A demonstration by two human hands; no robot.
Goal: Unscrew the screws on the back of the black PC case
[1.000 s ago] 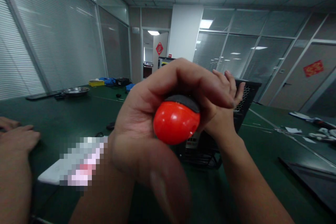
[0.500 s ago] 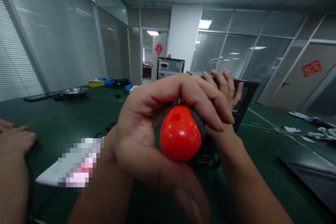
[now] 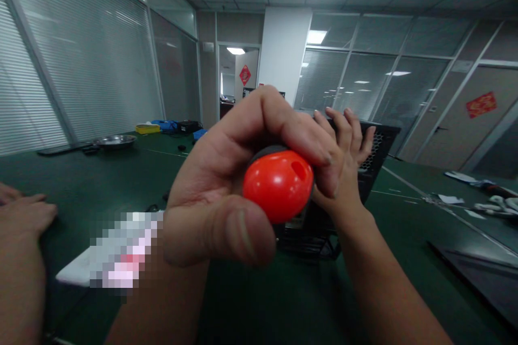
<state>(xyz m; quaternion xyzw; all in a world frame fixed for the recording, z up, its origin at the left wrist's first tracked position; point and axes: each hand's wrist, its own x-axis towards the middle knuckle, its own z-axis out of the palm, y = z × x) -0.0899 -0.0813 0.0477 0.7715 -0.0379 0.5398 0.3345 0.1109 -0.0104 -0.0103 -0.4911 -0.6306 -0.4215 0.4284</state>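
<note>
My left hand (image 3: 226, 188) is curled around the handle of a screwdriver (image 3: 277, 186). Its rounded red butt end, with a small hole and dark grip parts, faces me; the shaft is hidden behind the hand. The thumb lies below the handle and the fingers arch over the top. Behind it, my right hand (image 3: 343, 145) rests against a black computer case (image 3: 378, 148) with its fingers spread upward. Much of the case, with its mesh panel, is covered by my hands.
Another person's hand (image 3: 26, 215) lies on the green table (image 3: 121, 178) at left. A blurred-out packet (image 3: 117, 253) is nearby. Farther back are a metal bowl (image 3: 115, 142) and a yellow box (image 3: 148, 129). A dark flat panel (image 3: 481, 285) lies at right, with white gloves (image 3: 499, 206) beyond.
My left hand has turned with the screwdriver handle, so the hole in its end has swung from upper left to upper right. The thumb has risen. My right hand stays in place.
</note>
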